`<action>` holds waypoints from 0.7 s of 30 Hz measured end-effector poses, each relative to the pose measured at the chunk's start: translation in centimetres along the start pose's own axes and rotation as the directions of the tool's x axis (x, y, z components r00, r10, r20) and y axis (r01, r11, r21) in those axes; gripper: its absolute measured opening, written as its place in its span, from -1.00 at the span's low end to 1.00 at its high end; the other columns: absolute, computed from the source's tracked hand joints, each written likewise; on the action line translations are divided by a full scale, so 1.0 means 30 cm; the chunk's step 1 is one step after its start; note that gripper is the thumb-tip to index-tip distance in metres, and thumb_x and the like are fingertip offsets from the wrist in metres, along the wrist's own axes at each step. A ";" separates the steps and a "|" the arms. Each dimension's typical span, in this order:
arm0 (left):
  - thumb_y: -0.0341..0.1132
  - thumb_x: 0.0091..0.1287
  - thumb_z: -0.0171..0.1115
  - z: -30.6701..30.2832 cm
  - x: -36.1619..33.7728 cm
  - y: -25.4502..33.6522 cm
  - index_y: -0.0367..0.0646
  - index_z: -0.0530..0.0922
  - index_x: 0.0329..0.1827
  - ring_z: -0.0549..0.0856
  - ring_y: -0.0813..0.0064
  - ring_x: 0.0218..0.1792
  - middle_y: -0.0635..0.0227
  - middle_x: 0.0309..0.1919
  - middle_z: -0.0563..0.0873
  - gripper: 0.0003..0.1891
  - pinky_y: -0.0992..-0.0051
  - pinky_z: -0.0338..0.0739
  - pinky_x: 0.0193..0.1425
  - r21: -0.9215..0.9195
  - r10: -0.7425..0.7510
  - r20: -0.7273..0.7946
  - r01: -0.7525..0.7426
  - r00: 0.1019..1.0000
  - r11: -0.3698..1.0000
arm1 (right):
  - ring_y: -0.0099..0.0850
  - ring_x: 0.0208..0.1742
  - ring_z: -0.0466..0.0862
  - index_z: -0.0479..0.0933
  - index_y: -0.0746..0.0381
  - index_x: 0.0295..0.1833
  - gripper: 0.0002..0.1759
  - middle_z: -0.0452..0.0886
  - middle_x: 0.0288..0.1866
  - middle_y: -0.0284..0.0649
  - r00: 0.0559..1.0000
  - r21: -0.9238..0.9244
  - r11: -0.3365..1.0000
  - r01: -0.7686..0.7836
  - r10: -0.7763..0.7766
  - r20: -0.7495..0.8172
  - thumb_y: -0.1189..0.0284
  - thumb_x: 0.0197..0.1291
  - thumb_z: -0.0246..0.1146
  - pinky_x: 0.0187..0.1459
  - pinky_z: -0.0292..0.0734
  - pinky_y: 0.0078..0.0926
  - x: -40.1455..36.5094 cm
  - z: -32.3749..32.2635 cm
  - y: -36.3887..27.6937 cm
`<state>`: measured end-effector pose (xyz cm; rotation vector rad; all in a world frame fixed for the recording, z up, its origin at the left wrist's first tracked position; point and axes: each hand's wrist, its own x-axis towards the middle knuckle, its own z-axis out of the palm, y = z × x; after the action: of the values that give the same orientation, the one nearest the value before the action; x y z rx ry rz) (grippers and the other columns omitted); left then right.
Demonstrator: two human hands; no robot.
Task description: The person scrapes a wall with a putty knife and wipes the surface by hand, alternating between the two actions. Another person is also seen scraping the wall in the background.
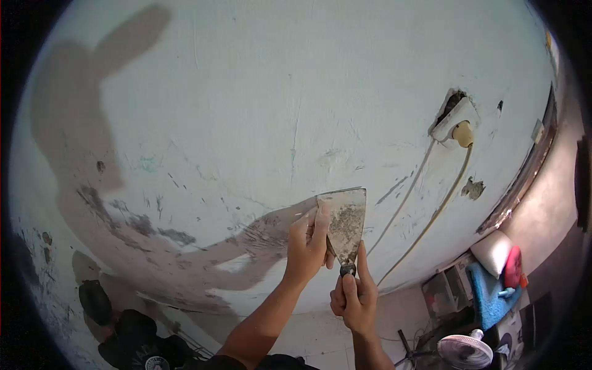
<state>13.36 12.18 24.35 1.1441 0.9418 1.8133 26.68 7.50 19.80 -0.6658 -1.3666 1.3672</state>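
Observation:
A putty knife (346, 225) with a wide, stained metal blade is held up in front of the scuffed pale wall (246, 123), its blade pointing upward. My right hand (356, 296) is wrapped round its dark handle, with the index finger stretched up beside the blade. At the blade's left edge is my left hand (309, 243), its fingers pressed on the metal and partly behind it. Whether the blade touches the wall cannot be made out.
A loose socket (455, 120) with a plug (462, 134) hangs at a hole on the right, cables running down. Lower right are a fan (465, 352), blue cloth (491, 299) and white pillow (492, 253). A person in black (139, 336) is lower left.

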 end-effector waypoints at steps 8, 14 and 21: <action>-0.07 0.57 -0.04 -0.036 0.008 -0.013 -0.23 0.46 -0.40 0.42 0.69 -0.85 0.44 -0.77 0.48 -0.57 0.60 0.24 -0.81 0.085 0.042 -0.014 -0.040 0.999 0.996 | -0.70 -0.66 0.28 -0.22 0.30 0.61 -0.32 0.31 -0.61 -0.48 0.999 0.014 1.000 -0.025 0.026 -0.045 0.46 0.52 -0.10 -0.65 0.24 -0.66 0.004 0.048 0.012; -0.08 0.56 -0.03 -0.050 0.009 0.019 -0.27 0.51 -0.35 0.46 0.67 -0.84 0.43 -0.76 0.50 -0.57 0.61 0.26 -0.82 0.062 0.039 0.015 -0.040 0.999 0.997 | -0.72 -0.68 0.24 -0.20 0.36 0.59 -0.31 0.28 -0.63 -0.48 0.999 -0.097 0.995 0.031 -0.032 -0.006 0.41 0.53 -0.08 -0.66 0.20 -0.67 0.020 0.036 0.012; -0.08 0.59 -0.09 -0.063 -0.004 -0.003 -0.23 0.46 -0.40 0.46 0.66 -0.85 0.43 -0.76 0.50 -0.55 0.64 0.24 -0.82 0.019 -0.008 -0.021 0.009 1.000 1.000 | -0.73 -0.64 0.30 -0.13 0.36 0.59 -0.34 0.38 -0.53 -0.44 1.000 -0.200 0.980 0.017 -0.012 0.029 0.41 0.52 -0.06 -0.62 0.21 -0.70 -0.007 0.010 0.017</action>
<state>11.66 11.78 23.62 1.1335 0.9767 1.8164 26.34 7.29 19.33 -0.7706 -1.5414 1.2411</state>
